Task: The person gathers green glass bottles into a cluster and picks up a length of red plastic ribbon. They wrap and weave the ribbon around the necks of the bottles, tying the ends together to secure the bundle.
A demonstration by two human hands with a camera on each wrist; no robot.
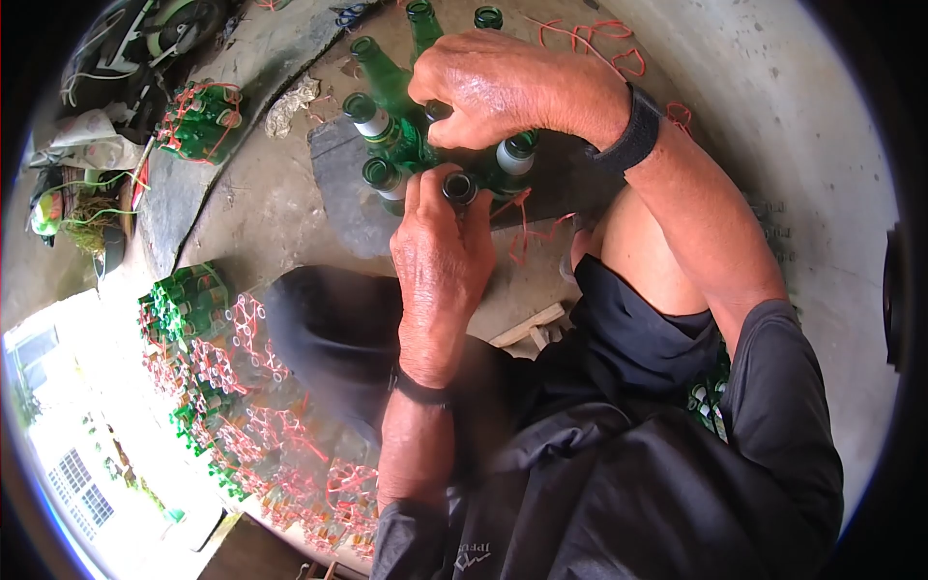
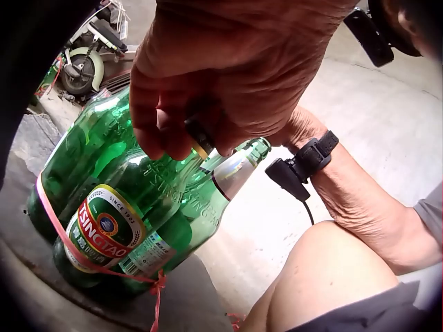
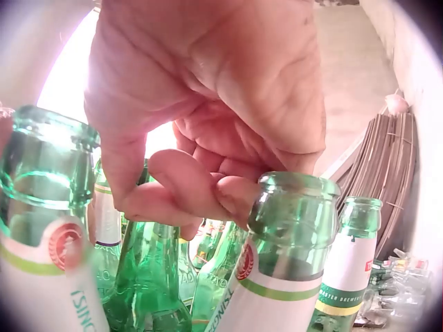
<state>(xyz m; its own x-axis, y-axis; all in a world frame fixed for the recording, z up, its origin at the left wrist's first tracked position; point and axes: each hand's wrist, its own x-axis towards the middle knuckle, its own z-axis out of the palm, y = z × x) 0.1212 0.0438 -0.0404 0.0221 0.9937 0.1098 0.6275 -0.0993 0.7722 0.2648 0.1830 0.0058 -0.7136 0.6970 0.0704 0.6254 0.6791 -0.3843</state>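
at the near side of the clustered green bottles [image 1: 382,79], one bottle [image 1: 459,188] is gripped by its neck between thumb and fingers of the left hand [image 1: 440,256]. just beyond, another bottle [image 1: 438,110] is held at its top beneath the curled right hand [image 1: 507,92].

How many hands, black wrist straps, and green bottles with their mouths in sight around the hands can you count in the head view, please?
Left hand and right hand: 2
Black wrist straps: 2
Green bottles with mouths in sight: 8, though more may be hidden
Total: 12
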